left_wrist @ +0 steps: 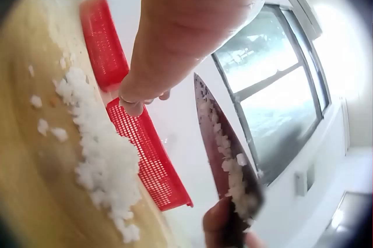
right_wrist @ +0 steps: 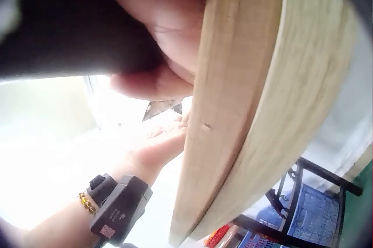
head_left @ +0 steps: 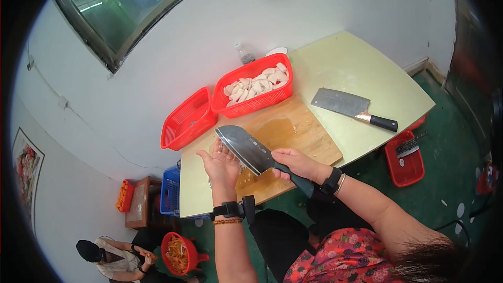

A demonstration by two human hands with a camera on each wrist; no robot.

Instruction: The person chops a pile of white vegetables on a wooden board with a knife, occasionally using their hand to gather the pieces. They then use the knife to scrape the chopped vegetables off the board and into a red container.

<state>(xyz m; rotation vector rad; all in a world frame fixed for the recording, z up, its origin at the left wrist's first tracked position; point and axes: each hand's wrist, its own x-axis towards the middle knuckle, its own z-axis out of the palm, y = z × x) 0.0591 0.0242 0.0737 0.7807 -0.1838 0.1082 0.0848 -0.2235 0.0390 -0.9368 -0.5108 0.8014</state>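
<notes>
My right hand (head_left: 299, 165) grips the dark handle of a broad kitchen knife (head_left: 245, 148), holding it over the wooden cutting board (head_left: 319, 144). Small white chopped bits cling to the side of the blade that shows in the left wrist view. Beside the blade is my left hand (head_left: 222, 166), palm turned up and fingers extended, partly hidden behind the knife. A heap of finely chopped white pieces (left_wrist: 108, 152) lies on the board, mostly covered by the left hand and knife in the head view.
A red basket (head_left: 252, 109) of white slices and another red basket (head_left: 175, 141) stand behind the board. A cleaver (head_left: 343, 102) lies on the table's right. Below right, a red basin (head_left: 406, 178) holds another blade. A person (head_left: 112, 259) sits by a red tub (head_left: 196, 257) at lower left.
</notes>
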